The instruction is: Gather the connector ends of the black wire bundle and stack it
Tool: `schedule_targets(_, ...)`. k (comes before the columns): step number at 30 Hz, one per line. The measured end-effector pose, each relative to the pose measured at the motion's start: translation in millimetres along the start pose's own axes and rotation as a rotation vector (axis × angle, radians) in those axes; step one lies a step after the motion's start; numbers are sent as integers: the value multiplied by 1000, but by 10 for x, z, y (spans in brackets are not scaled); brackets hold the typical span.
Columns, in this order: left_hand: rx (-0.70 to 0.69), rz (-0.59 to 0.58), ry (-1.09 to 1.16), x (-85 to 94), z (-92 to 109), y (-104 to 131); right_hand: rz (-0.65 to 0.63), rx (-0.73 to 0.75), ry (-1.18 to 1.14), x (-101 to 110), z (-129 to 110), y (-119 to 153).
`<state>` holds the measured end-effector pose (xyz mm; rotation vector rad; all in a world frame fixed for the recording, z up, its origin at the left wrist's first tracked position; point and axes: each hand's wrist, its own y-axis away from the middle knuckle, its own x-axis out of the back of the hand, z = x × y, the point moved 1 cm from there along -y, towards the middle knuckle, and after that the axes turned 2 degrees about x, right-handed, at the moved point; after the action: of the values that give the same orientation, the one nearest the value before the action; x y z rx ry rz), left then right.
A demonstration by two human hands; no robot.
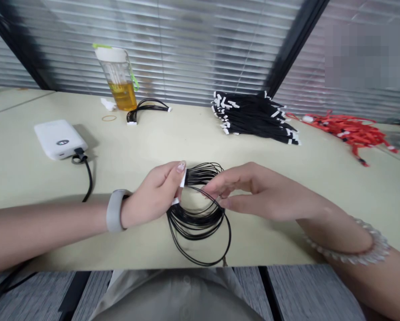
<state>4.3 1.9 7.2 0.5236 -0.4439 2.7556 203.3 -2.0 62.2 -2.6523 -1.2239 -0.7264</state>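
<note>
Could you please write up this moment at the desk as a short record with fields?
left hand: pinches the white connector of a black wire bundle
right hand: fingers on the looped wires
far side of desk: stack of black harnesses, red wires
left side: power bank, bottle of amber drink, small wire bundle

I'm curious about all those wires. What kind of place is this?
Probably an office desk used for cable assembly: stacked black wire harnesses, red ones, window blinds behind.
</note>
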Motion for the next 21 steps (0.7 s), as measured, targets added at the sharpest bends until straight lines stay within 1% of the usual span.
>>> schedule_targets(4, -15, 8, -18, 3, 9, -9, -2, 3, 52, 4, -5, 11)
schedule_targets(10, -20, 8, -38, 6, -1, -17, 18, 21, 45, -4, 18, 16)
schedule_targets(14, -15, 11, -35, 2, -2, -13, 34, -14, 80, -12, 12, 5)
schedule_targets(17, 18, 5, -20, -1, 8, -25, 81, -22, 161, -14, 14, -6)
schedule_targets(21, 102, 14, -23, 3, 8, -62, 171, 42, 334, -32, 52, -20)
